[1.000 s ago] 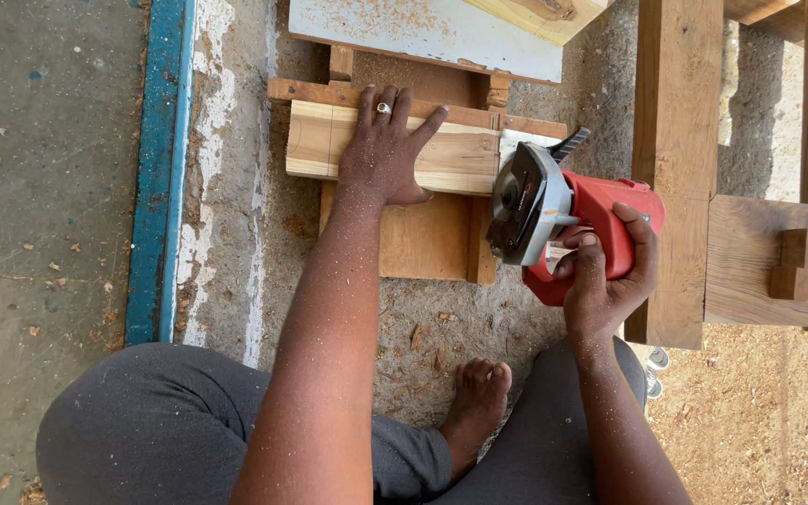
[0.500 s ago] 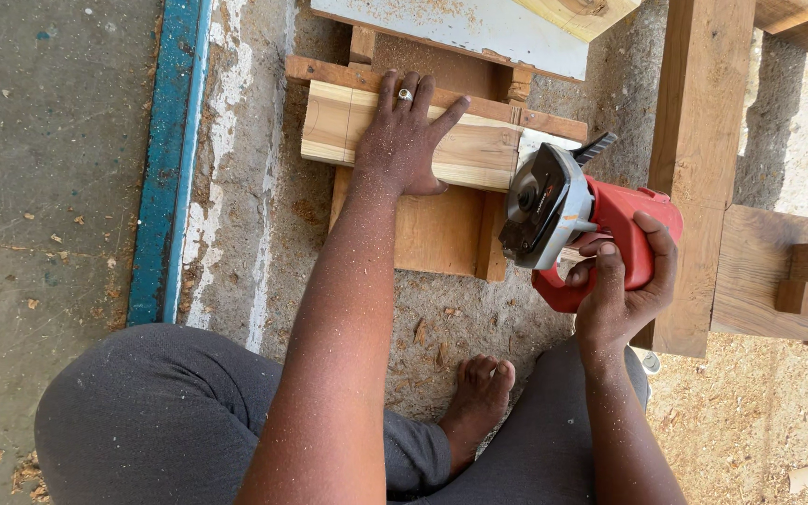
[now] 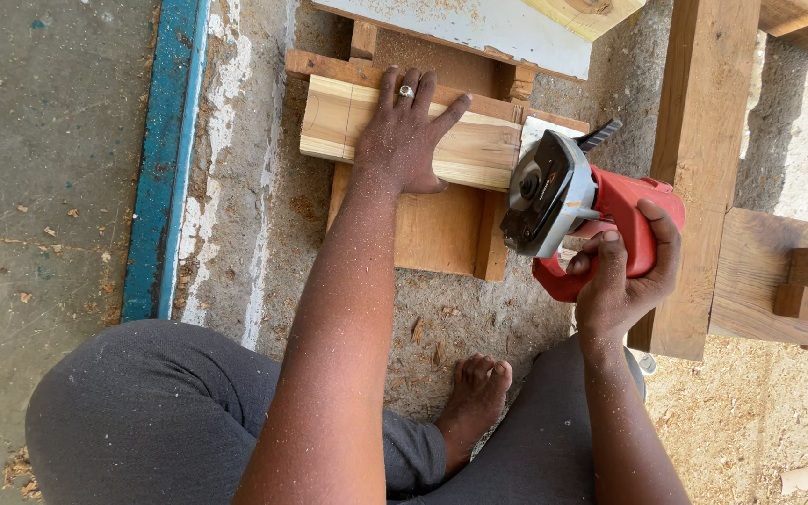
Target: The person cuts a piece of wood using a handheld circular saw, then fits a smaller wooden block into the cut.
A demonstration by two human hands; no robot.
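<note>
Wrapped around the red handle of an angle grinder [image 3: 577, 210], the right hand [image 3: 624, 271] holds the tool fast, thumb over the top and fingers curled underneath, so that most of the grip's underside is hidden. Its grey metal head and guard tilt toward the right end of a pale wooden plank [image 3: 404, 131]; whether the disc touches the wood cannot be made out, since the guard covers the contact point. A black side stub juts up from the head.

Pressed flat on the plank, the left hand [image 3: 404, 131] has its fingers spread wide, a ring on one finger, holding nothing but pinning the board down. That plank lies across a darker wooden frame [image 3: 441, 229] set on the sawdust-strewn concrete floor [image 3: 264, 234]; the frame's far edge is partly covered by a white painted board [image 3: 460, 28], itself cut off at the top of the view.

To the right stands a heavy timber post [image 3: 694, 140] with a joined block [image 3: 778, 276], running out of view at the right edge. A blue painted strip [image 3: 165, 159] runs down the floor at the left. Both forearms are dusted with fine sawdust. Grey trousers fill the bottom edge, with one bare foot [image 3: 474, 397] between the knees.
</note>
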